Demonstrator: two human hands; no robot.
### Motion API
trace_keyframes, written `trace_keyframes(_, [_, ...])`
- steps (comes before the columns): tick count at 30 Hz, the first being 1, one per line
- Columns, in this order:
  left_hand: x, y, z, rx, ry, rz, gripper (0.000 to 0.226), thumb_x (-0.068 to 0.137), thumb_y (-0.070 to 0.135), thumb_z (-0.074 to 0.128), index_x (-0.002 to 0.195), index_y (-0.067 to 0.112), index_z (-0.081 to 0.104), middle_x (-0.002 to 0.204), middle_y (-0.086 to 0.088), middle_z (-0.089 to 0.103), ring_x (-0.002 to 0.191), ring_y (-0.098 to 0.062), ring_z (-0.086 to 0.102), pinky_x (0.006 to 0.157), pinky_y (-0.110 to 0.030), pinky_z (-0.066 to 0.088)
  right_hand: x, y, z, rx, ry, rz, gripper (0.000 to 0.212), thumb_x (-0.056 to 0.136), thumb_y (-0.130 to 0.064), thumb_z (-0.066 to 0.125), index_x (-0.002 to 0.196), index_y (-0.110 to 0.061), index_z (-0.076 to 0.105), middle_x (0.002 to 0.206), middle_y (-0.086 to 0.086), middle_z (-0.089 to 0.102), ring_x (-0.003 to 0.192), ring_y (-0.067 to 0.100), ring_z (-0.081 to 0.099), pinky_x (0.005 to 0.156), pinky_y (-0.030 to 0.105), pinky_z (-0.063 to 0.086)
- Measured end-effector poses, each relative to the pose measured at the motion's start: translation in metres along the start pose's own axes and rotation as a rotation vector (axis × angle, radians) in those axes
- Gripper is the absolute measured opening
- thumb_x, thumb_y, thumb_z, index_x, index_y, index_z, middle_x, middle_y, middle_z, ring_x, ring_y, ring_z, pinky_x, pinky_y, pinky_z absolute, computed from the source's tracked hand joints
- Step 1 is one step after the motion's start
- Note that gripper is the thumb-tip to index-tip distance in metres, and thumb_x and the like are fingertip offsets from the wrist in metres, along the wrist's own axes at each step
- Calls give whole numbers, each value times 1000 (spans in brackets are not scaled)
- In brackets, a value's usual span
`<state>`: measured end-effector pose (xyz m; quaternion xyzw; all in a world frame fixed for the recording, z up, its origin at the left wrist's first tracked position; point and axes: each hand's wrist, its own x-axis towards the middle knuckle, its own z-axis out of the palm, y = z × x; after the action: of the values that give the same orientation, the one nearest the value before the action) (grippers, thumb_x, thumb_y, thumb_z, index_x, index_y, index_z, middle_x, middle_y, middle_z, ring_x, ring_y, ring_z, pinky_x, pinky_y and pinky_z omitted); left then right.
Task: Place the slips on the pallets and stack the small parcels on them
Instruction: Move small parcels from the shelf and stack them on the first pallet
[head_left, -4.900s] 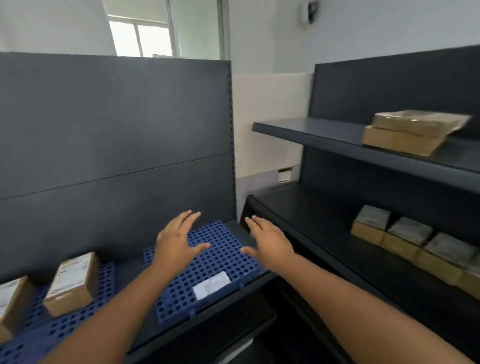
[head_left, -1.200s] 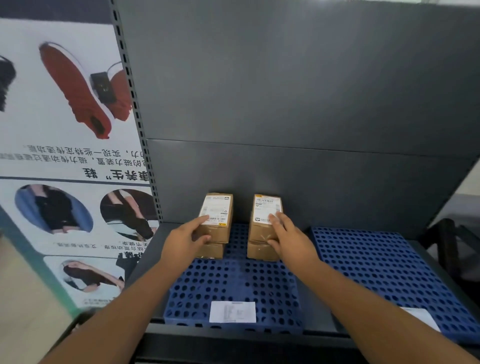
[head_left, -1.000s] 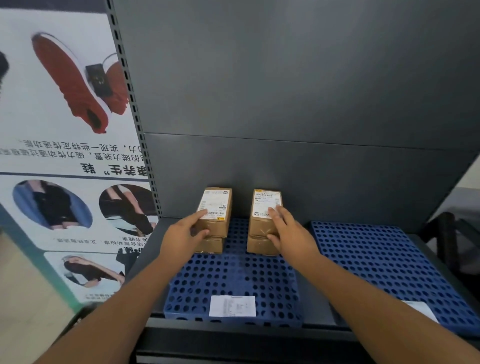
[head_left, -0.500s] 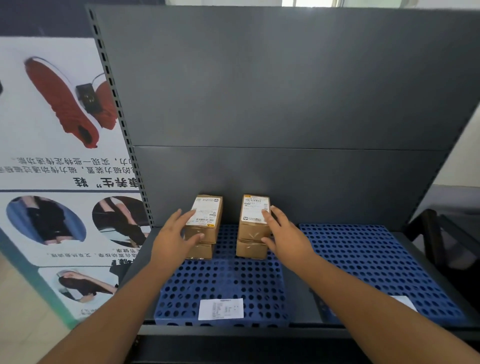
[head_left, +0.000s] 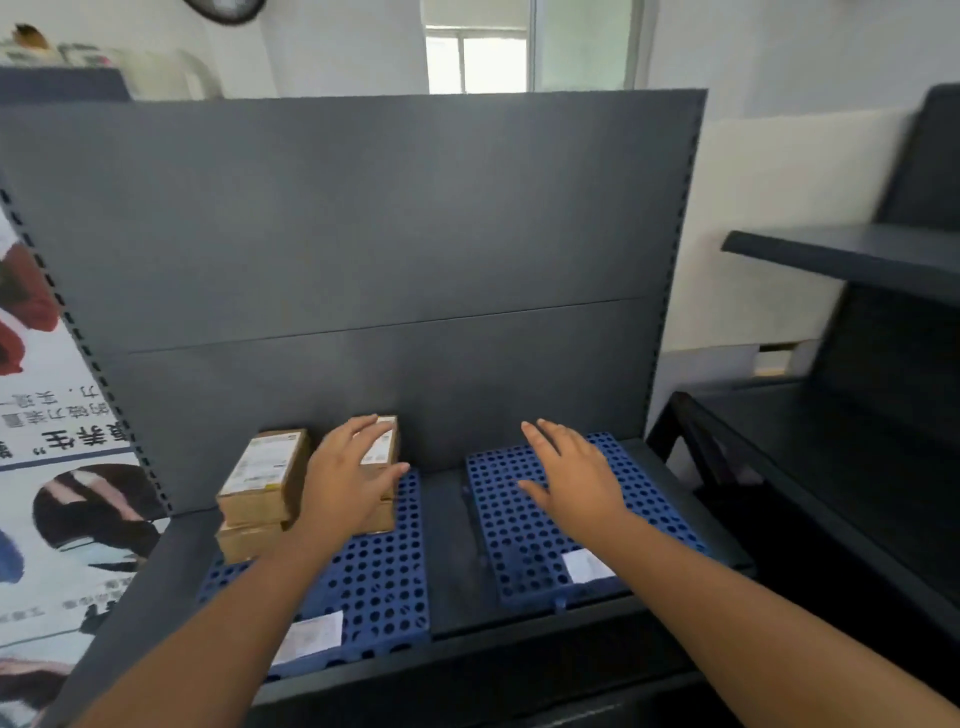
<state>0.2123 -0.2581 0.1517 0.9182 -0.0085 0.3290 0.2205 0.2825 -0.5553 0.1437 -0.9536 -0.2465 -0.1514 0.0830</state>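
Observation:
Two blue perforated pallets lie on a dark shelf. The left pallet (head_left: 384, 577) carries two stacks of small brown parcels, a left stack (head_left: 262, 486) and a right stack (head_left: 382, 457), and a white slip (head_left: 309, 636) at its front edge. My left hand (head_left: 345, 480) hovers open in front of the right stack, partly hiding it. The right pallet (head_left: 519, 525) holds only a white slip (head_left: 587, 565) near its front. My right hand (head_left: 574, 478) floats open above that pallet, holding nothing.
A dark grey back panel (head_left: 363, 270) rises behind the pallets. A printed poster (head_left: 57, 467) stands at the left. Another dark shelving unit (head_left: 852, 426) stands to the right, its upper shelf (head_left: 852, 254) jutting out at head height.
Both hands have let go of the parcel stacks. My view has swung right; the right hand has moved over the right pallet and the left hand now hovers by the right stack.

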Motion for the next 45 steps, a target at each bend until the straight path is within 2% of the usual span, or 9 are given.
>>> trace_keyframes(9, [16, 200, 100, -182, -220, 273, 70, 78, 54, 71, 138, 26, 52, 140, 3, 52, 129, -19, 47, 107, -44, 39, -131, 165, -86, -132, 94, 293, 79, 90, -62, 49, 153, -30, 13, 160, -1, 19, 145, 21, 19, 117, 47, 18])
trace_keyframes(14, [6, 310, 161, -325, -320, 403, 66, 78, 44, 77, 137, 27, 53, 137, 1, 55, 125, -21, 51, 102, -43, 43, -223, 247, -128, -186, 130, 499, 80, 86, -60, 55, 152, -31, 19, 157, 0, 25, 139, 25, 29, 113, 45, 24])
trace_keyframes(20, [-19, 419, 221, -486, -443, 528, 66, 76, 43, 79, 135, 31, 53, 132, 7, 55, 120, -13, 51, 99, -29, 41, -330, 320, -164, -254, 123, 754, 81, 85, -62, 55, 151, -32, 18, 156, 0, 26, 136, 28, 34, 110, 46, 28])
trace_keyframes(24, [-38, 480, 256, -575, -547, 622, 69, 75, 44, 80, 137, 31, 52, 135, 5, 53, 121, -11, 50, 103, -29, 42, -393, 351, -179, -299, 89, 869, 80, 84, -60, 57, 151, -31, 23, 155, 3, 30, 134, 32, 36, 109, 47, 29])
trace_keyframes(29, [-63, 540, 293, -671, -662, 720, 71, 75, 48, 78, 138, 35, 49, 134, 15, 48, 118, 5, 44, 99, -13, 36, -441, 372, -182, -433, 12, 989, 77, 85, -56, 56, 150, -28, 26, 154, 3, 33, 134, 32, 36, 112, 51, 23])
trace_keyframes(32, [-73, 571, 314, -691, -699, 781, 73, 75, 46, 79, 140, 31, 49, 137, 9, 50, 121, -2, 48, 100, -21, 42, -454, 378, -179, -493, -52, 1051, 77, 84, -58, 55, 149, -29, 27, 152, 2, 35, 134, 36, 35, 112, 57, 18])
trace_keyframes(36, [-80, 604, 338, -670, -771, 839, 76, 75, 45, 79, 142, 34, 45, 143, 5, 46, 126, -13, 49, 99, -34, 48, -457, 387, -175, -559, -165, 1120, 78, 87, -58, 52, 151, -30, 18, 156, 1, 27, 143, 33, 21, 113, 62, 0])
trace_keyframes(43, [-90, 634, 381, -585, -903, 856, 79, 77, 45, 75, 145, 38, 36, 153, -1, 33, 133, -22, 43, 102, -41, 46, -455, 392, -163, -702, -338, 1168, 78, 87, -59, 51, 151, -27, 20, 153, 3, 34, 145, 33, 15, 105, 69, -16])
trace_keyframes(45, [-93, 639, 390, -597, -940, 861, 78, 79, 44, 75, 145, 40, 34, 151, -1, 37, 132, -22, 44, 102, -41, 46, -453, 393, -161, -730, -392, 1200, 79, 85, -60, 52, 151, -27, 21, 153, 3, 34, 146, 34, 10, 102, 72, -22])
